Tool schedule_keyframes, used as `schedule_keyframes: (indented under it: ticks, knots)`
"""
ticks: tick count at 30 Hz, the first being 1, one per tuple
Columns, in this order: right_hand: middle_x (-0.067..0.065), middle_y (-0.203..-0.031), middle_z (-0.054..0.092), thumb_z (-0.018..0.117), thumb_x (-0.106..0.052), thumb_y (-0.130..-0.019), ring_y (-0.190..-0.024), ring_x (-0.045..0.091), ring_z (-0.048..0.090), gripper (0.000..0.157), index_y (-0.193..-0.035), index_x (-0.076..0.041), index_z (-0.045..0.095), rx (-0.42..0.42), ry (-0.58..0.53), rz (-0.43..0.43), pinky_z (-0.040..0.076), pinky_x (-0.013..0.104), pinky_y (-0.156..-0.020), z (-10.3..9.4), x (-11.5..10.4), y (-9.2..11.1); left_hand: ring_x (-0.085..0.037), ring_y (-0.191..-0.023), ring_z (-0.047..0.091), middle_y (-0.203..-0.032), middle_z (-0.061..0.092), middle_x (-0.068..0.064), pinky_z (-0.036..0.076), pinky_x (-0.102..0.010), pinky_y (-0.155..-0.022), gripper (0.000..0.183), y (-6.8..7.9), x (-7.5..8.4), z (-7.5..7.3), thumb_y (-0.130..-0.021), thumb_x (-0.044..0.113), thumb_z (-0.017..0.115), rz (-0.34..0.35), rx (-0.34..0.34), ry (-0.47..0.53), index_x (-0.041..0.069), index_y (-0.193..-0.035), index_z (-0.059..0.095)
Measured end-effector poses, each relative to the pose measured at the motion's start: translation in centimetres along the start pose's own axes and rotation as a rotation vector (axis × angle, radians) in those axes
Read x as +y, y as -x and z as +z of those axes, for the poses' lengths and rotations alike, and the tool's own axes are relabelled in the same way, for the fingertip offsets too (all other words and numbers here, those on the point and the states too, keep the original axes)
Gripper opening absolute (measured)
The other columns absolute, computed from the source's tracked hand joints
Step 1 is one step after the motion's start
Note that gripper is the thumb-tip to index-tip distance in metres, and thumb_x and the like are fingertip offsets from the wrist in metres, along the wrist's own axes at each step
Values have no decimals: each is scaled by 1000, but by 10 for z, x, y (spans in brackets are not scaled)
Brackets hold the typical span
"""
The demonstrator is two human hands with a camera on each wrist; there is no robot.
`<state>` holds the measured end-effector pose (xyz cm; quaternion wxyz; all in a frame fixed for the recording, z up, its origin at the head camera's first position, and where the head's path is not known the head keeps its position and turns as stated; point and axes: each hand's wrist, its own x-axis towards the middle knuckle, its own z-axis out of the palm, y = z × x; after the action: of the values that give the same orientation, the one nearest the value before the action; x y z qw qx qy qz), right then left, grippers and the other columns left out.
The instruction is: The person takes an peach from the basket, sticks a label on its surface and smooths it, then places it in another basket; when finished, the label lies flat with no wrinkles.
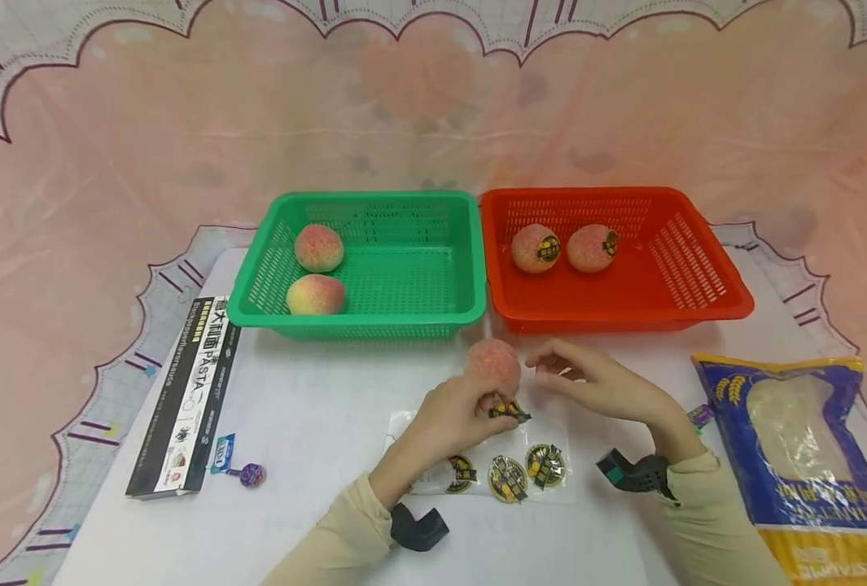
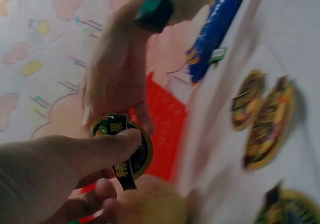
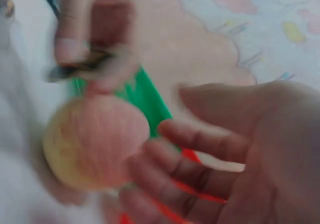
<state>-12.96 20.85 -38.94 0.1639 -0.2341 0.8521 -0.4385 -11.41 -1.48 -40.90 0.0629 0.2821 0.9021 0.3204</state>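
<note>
My left hand (image 1: pixel 453 417) pinches a black-and-gold fruit sticker (image 1: pixel 510 412) between thumb and finger. In the left wrist view the sticker (image 2: pixel 142 156) shows Chinese lettering, partly covered by the thumb. A pink peach (image 1: pixel 493 363) sits on the table just beyond that hand, in front of the baskets. Right of the peach, my right hand (image 1: pixel 597 381) is held with fingers loosely bent and nothing in them. In the right wrist view its fingers come close to the peach (image 3: pixel 97 141); touching or not, I cannot tell. Below lies a clear sheet (image 1: pixel 561 487) with several stickers (image 1: pixel 507 478).
A green basket (image 1: pixel 360 321) at the back left holds two peaches without visible stickers. The red basket (image 1: pixel 623 314) beside it holds two stickered peaches. A pasta box (image 1: pixel 184 399) and a lollipop (image 1: pixel 252 474) lie left; a blue-and-yellow bag (image 1: pixel 807 456) lies right.
</note>
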Motion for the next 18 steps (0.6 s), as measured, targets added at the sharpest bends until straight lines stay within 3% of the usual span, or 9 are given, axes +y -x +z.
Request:
schedule_keyframes:
  ticks: [3, 6, 12, 18]
  knots:
    - [3, -88, 58, 52, -29, -89, -77, 14, 55, 13, -99, -21, 54, -11, -37, -41, 49, 30, -67, 5, -11, -2, -3, -75, 53, -87, 56, 14, 44, -20, -63, 24, 0, -1, -15, -74, 37, 69, 53, 60, 90, 30, -93, 57]
    - [1, -77, 57, 52, -28, -89, -66, 15, 54, 12, -92, -18, 56, -21, -49, -87, 48, 27, -58, 13, -20, -5, -3, -83, 57, -97, 59, 13, 48, -21, -72, 28, 0, -2, -25, -76, 33, 68, 77, 68, 182, 28, -101, 56]
    - [4, -72, 55, 53, -17, -89, -61, 11, 51, 8, -84, -12, 57, 66, 8, -79, 47, 24, -53, 21, -29, -5, -7, -73, 58, -86, 60, 5, 50, -21, -65, 30, -2, -5, -32, -76, 31, 69, -34, 73, 381, 25, -104, 59]
    - [7, -67, 55, 55, -21, -88, -55, 7, 48, 12, -81, -12, 58, 95, 13, -30, 45, 22, -48, 29, -19, -11, -7, -69, 61, -84, 65, 2, 51, -22, -61, 23, -6, -19, -24, -76, 28, 68, -108, 154, 517, 20, -97, 64]
